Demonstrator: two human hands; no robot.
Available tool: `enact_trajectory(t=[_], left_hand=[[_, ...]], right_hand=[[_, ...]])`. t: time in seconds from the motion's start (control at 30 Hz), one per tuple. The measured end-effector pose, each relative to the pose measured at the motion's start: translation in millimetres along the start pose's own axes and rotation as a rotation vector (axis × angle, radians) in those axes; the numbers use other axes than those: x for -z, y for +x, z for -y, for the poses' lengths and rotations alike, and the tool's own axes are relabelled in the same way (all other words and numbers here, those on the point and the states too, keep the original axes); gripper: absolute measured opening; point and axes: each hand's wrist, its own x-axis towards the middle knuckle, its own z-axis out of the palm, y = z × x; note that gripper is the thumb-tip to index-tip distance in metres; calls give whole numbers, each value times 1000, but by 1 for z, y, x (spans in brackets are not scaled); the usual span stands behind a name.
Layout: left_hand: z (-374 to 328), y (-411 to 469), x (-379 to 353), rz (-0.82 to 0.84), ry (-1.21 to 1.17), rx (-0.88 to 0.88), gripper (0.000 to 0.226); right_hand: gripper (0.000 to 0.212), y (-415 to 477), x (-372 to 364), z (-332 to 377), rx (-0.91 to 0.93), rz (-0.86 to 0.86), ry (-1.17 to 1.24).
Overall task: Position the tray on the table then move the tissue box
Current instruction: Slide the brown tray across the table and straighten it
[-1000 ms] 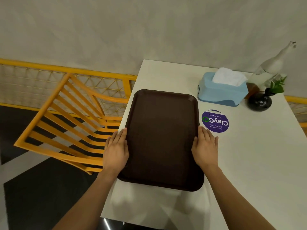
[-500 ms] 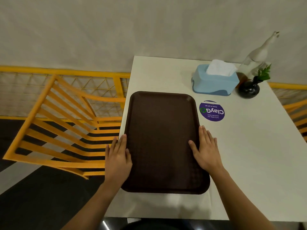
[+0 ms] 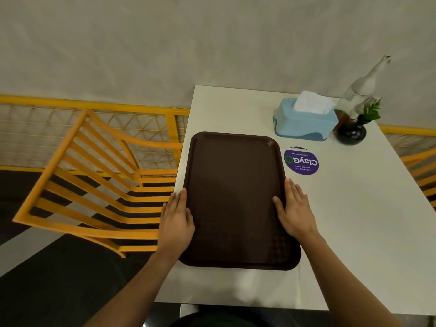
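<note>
A dark brown tray [image 3: 236, 197] lies flat on the white table [image 3: 354, 220], along its left edge, with its left rim slightly past that edge. My left hand [image 3: 177, 220] grips the tray's left rim, thumb on top. My right hand [image 3: 295, 213] grips the right rim the same way. A light blue tissue box [image 3: 304, 123] with white tissue sticking out stands at the far side of the table, just beyond the tray's far right corner and apart from both hands.
A round purple sticker [image 3: 301, 160] is on the table right of the tray. A black vase with a green sprig [image 3: 351, 132] and a white bird-shaped figure [image 3: 363, 86] stand right of the tissue box. An orange slatted chair [image 3: 94, 185] and railing [image 3: 94, 106] are to the left.
Both hands have stayed on the tray's side rims. The tray has shifted a little on the table toward the near edge, and the camera view has swung slightly.
</note>
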Motion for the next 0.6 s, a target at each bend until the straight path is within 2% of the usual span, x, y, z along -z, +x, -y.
enact_trajectory(t=[0.6], left_hand=[[-7,-3,2,22,-33,4,58]], right_hand=[[70,-2,-1,-7,-27,-3,-20]])
